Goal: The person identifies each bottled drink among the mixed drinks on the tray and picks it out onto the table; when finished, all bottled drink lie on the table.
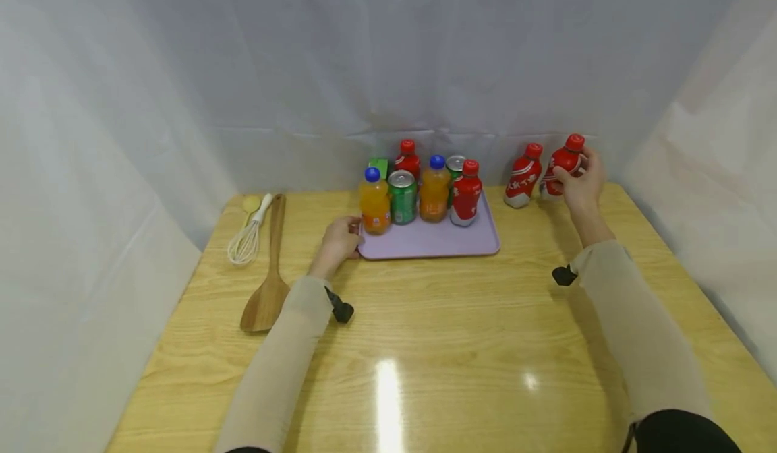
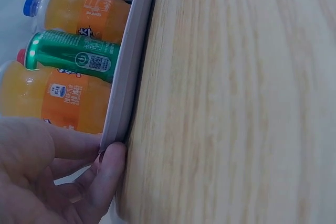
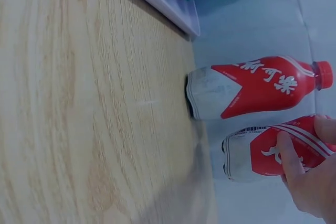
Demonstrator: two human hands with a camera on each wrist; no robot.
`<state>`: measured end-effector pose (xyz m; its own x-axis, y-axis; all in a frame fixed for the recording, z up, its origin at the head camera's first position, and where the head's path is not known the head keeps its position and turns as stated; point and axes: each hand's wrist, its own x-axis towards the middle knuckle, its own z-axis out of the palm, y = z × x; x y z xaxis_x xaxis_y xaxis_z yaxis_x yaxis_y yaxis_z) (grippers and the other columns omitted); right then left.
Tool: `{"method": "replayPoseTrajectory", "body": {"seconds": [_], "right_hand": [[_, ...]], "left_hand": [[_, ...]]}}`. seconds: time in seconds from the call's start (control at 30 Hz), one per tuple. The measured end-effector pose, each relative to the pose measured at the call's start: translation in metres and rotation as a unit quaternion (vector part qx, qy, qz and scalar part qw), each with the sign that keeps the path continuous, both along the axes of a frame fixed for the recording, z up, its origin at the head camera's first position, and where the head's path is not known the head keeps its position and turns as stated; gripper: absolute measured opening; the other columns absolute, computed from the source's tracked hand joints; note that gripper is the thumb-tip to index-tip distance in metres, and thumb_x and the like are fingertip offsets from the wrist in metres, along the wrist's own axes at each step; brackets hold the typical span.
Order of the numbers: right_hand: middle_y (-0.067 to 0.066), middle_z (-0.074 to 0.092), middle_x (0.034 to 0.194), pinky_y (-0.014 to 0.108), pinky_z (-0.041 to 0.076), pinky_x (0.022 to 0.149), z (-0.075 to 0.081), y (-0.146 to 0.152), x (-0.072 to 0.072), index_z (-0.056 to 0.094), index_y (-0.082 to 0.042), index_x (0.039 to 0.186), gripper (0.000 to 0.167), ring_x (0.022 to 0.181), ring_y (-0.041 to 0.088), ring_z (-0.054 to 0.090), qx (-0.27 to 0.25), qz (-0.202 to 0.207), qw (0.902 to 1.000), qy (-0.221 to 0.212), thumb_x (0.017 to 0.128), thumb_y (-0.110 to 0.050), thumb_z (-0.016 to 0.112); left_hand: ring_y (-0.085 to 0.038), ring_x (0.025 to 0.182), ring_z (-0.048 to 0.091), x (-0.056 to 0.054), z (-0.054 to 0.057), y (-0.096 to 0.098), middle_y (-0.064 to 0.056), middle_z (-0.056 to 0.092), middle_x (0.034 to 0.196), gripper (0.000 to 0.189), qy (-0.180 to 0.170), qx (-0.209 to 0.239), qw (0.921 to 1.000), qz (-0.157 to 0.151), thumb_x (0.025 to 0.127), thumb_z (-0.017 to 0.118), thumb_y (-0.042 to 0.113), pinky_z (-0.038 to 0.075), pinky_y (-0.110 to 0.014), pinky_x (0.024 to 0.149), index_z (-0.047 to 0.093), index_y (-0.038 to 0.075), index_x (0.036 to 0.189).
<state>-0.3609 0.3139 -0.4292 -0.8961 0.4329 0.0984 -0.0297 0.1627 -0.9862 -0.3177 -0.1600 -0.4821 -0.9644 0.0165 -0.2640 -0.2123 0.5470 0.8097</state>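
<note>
My right hand (image 1: 584,182) grips a red-labelled soda bottle (image 1: 561,166) with a red cap, fingers and thumb around its side. In the right wrist view, that bottle's base appears raised off the wood. A second red bottle (image 3: 257,87) stands just left of it on the table. My left hand (image 1: 338,240) pinches the left front corner of a pale purple tray (image 1: 431,243). On the tray are two orange drink bottles (image 1: 374,207) with blue caps, green cans (image 1: 403,200), red bottles (image 1: 465,197) and a partly hidden green item (image 1: 379,166).
At the left of the wooden table (image 1: 425,331) lie a wooden spatula (image 1: 270,284), a white whisk (image 1: 245,240) and a small yellow utensil (image 1: 250,205). A pale curtain (image 1: 388,55) hangs close behind the tray and bottles, with more sheeting at both sides.
</note>
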Motion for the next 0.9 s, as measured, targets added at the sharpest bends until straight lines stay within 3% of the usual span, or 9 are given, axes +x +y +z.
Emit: {"method": "replayPoseTrajectory", "body": {"seconds": [0.17,0.37,0.53,0.6,0.73,0.8,0.9], "right_hand": [[-0.005,0.053,0.137,0.013,0.06,0.07,-0.006,0.0,-0.009,0.041,-0.023,0.159,0.066,0.1,0.003,0.054,0.022,-0.001,0.9997,-0.015,0.1,-0.009,0.068],[-0.015,0.05,0.121,0.015,0.062,0.073,-0.016,0.0,-0.014,0.038,-0.026,0.161,0.068,0.098,0.005,0.056,0.002,0.014,0.9994,-0.032,0.102,-0.008,0.064],[0.001,0.052,0.149,0.013,0.061,0.076,-0.02,-0.001,-0.017,0.034,-0.027,0.163,0.069,0.112,0.009,0.057,0.009,0.011,0.999,-0.042,0.104,-0.009,0.062],[0.01,0.045,0.161,0.011,0.058,0.075,-0.022,0.0,-0.017,0.03,-0.026,0.165,0.068,0.12,0.012,0.055,0.045,0.011,0.9979,-0.045,0.105,-0.014,0.06],[0.019,0.046,0.161,0.008,0.049,0.067,-0.027,0.003,-0.016,0.028,-0.018,0.166,0.067,0.116,0.02,0.055,0.142,0.013,0.9893,-0.033,0.107,-0.02,0.058],[0.021,0.049,0.157,0.012,0.048,0.072,-0.029,0.005,-0.015,0.028,-0.014,0.166,0.066,0.115,0.024,0.055,0.188,0.011,0.9817,-0.029,0.108,-0.022,0.058],[0.024,0.048,0.157,0.032,0.053,0.092,-0.03,0.007,-0.012,0.024,-0.011,0.167,0.068,0.126,0.033,0.053,0.223,0.024,0.9741,-0.029,0.109,-0.024,0.056]], "left_hand": [[-0.025,0.105,0.063,0.0,-0.002,-0.001,-0.021,0.06,0.136,0.056,0.009,0.004,1.0,0.001,0.098,0.06,-0.001,0.064,-0.025,0.069,0.051,0.002,0.154],[-0.025,0.105,0.063,0.003,-0.001,0.0,-0.021,0.061,0.134,0.057,0.014,0.005,0.9999,-0.002,0.098,0.06,-0.002,0.065,-0.027,0.072,0.051,0.002,0.154],[-0.027,0.108,0.062,0.004,0.002,0.0,-0.021,0.061,0.134,0.057,0.015,0.003,0.9999,-0.006,0.098,0.06,-0.002,0.064,-0.027,0.072,0.051,0.002,0.154],[-0.026,0.107,0.062,0.003,0.001,0.0,-0.021,0.061,0.133,0.057,0.017,0.003,0.9998,-0.006,0.098,0.059,-0.002,0.063,-0.025,0.07,0.051,0.002,0.154],[-0.025,0.105,0.062,0.003,-0.001,-0.001,-0.02,0.061,0.133,0.056,0.02,-0.001,0.9998,-0.007,0.098,0.059,-0.001,0.062,-0.024,0.068,0.051,0.002,0.153],[-0.025,0.104,0.062,0.003,-0.002,-0.001,-0.02,0.061,0.132,0.055,0.02,-0.001,0.9998,-0.006,0.099,0.059,-0.001,0.062,-0.023,0.068,0.051,0.002,0.153],[-0.025,0.104,0.062,0.003,-0.003,-0.001,-0.021,0.06,0.133,0.055,0.018,0.004,0.9998,-0.005,0.099,0.06,0.0,0.062,-0.024,0.069,0.051,0.002,0.153]]}}
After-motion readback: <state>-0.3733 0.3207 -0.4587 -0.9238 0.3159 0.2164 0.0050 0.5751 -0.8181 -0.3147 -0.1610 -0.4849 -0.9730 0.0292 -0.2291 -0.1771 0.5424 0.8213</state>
